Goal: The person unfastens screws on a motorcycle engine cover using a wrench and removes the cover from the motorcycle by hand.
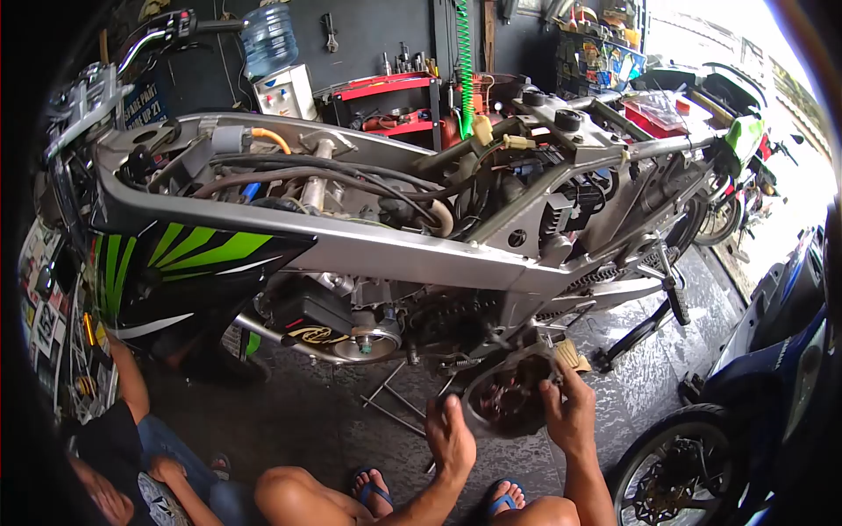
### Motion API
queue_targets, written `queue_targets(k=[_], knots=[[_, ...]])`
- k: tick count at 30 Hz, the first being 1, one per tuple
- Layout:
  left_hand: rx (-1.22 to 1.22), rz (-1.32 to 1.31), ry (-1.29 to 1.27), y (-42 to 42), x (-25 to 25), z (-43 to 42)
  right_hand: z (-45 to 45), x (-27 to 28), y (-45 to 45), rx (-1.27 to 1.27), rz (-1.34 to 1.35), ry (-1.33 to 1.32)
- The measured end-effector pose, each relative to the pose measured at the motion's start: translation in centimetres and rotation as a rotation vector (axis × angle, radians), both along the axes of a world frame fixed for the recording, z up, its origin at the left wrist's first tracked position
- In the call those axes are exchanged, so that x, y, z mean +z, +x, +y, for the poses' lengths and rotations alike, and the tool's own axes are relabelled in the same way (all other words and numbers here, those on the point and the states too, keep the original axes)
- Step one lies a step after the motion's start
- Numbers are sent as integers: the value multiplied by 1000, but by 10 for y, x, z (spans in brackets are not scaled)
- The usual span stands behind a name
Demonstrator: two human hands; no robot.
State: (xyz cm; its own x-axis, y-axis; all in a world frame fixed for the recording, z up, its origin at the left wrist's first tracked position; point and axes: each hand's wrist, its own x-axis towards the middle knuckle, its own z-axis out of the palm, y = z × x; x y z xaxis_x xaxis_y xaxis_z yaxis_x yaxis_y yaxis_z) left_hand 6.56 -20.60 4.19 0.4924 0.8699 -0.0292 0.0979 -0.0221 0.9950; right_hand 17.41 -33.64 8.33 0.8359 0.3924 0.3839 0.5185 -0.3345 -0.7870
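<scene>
A dark, hollow engine side cover is held up between my hands, its greasy inner side facing me. My left hand grips its left edge with the thumb up; the other fingers are partly hidden behind it. On the right rim, my right hand is closed with the thumb in front. A tan block shows just above the right fingers; whether they touch it I cannot tell. Beyond the cover stands a stripped motorcycle with a silver frame and its engine exposed.
Another person sits at the lower left, one arm reaching toward the front of the bike. A blue motorcycle stands close on the right. Behind are a red tool rack and a green coiled hose. A metal stand rests on the floor.
</scene>
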Motion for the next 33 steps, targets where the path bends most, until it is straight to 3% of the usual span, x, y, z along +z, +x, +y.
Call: queue_targets(k=[6, 9, 11, 12, 15, 17, 18, 20, 21, 23, 26, 30, 33], knots=[[170, -124, -53, -59, -17, -47, -13, 60, -40, 116, 44, -248], [149, -201, -165, -75, -12, -72, -23, 85, -42, 165, 89, -353], [94, -265, -262, -85, -7, -84, -33, 102, -40, 181, 318, -398], [55, -310, -325, -90, -5, -89, -36, 113, -41, 205, 203, -399], [-112, -502, -596, -95, 8, -90, -47, 147, -38, 225, 287, -514], [-310, -684, -933, -88, 17, -79, -47, 173, -41, 158, 281, -536], [-406, -698, -1112, -80, 23, -69, -50, 182, -35, 172, 207, -578], [-530, -427, -1298, -54, 63, -50, -53, 201, -26, 186, 13, -673], [-537, -436, -1291, -39, 73, -45, -48, 215, -23, 226, -67, -675], [-1040, -733, -1151, -2, 78, -42, -39, 240, -10, 279, -157, -775], [-1192, -829, -1185, 25, 85, -47, -22, 275, -3, 275, -172, -870], [-1229, -854, -1090, 38, 102, -45, -14, 276, 2, 255, -124, -822], [-1167, -852, -1027, 28, 90, -34, -25, 234, 15, 304, -23, -677]])
